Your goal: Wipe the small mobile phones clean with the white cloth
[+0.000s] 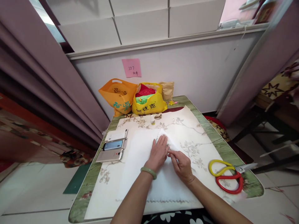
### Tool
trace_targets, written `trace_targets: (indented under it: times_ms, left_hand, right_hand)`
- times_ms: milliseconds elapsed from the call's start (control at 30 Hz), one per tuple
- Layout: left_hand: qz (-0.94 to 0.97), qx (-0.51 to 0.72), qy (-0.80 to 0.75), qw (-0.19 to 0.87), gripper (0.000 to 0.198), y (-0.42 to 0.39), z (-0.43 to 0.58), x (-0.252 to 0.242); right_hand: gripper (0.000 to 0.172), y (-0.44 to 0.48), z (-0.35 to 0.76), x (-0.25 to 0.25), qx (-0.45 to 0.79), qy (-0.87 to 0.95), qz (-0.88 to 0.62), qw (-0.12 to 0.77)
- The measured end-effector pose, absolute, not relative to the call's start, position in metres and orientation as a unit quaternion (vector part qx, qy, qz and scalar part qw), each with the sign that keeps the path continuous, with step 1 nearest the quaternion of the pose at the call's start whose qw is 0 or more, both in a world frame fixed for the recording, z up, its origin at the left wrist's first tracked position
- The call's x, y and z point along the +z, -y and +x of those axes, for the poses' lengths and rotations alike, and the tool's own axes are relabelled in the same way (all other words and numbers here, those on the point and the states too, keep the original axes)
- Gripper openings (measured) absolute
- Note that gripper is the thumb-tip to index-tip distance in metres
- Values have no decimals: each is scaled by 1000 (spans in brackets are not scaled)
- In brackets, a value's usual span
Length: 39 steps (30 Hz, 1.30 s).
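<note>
One thin white piece (172, 143), head view: lies around mid-table, over a larger white sheet (140, 155), partly hidden by the left hand (158, 155). Cloth or paper, cannot tell. Probably light, soft, easily creased, apt to slide if not pinned; best held flat with one palm, taken by a free edge with fingertips. Little call for force, I judge.

Left hand: palm down, fingers straight and close together, pointing far; forearm comes in from the near side, green bangle (149, 172) at wrist. Right hand (182, 165): just right of it, fingers curled, thumb and forefinger pinched together close to the left fingers; what lies between them is too small to tell. Scissors (230, 175) well apart, right.
</note>
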<state>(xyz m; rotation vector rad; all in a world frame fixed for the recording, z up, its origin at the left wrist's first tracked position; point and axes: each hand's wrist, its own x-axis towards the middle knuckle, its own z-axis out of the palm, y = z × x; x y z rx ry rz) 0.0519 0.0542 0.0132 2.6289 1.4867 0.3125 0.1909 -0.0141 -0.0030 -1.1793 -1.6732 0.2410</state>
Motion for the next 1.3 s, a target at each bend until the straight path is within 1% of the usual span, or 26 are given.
trace_targets:
  times_ms: [267, 367, 433, 500, 600, 700, 767, 900, 1000, 1133, 1300]
  left_hand:
    - [864, 104, -493, -13, 58, 30, 19, 1]
    - [857, 113, -503, -25, 61, 45, 17, -2]
    - [857, 127, -499, 1, 63, 41, 16, -2]
    - [861, 145, -486, 48, 62, 28, 13, 2]
    - [873, 161, -444, 120, 57, 3, 8, 12]
    - [888, 163, -403, 150, 54, -14, 7, 19]
    - [886, 172, -411, 126, 52, -14, 8, 17]
    - [864, 175, -473, 2, 50, 11, 9, 0]
    - [848, 163, -502, -51, 51, 33, 10, -8]
    - [840, 156, -517, -48, 48, 32, 15, -4]
    - [833, 155, -530, 2, 42, -17, 31, 7]
  right_hand:
    - [22, 13, 191, 1, 116, 697, -480, 520]
    - [22, 12, 190, 0, 120, 697, -481, 519]
    - [23, 11, 190, -1, 122, 697, -484, 514]
    - [23, 11, 191, -3, 122, 699, -486, 510]
    - [23, 10, 191, -5, 118, 704, -488, 503]
    - [23, 10, 190, -6, 113, 709, -491, 494]
    - [23, 11, 190, -6, 111, 711, -492, 490]
    - [22, 14, 191, -6, 112, 715, -491, 484]
    - [21, 14, 190, -7, 117, 719, -488, 481]
    - [21, 11, 189, -8, 116, 720, -488, 479]
    - [21, 9, 188, -8, 92, 726, -484, 481]
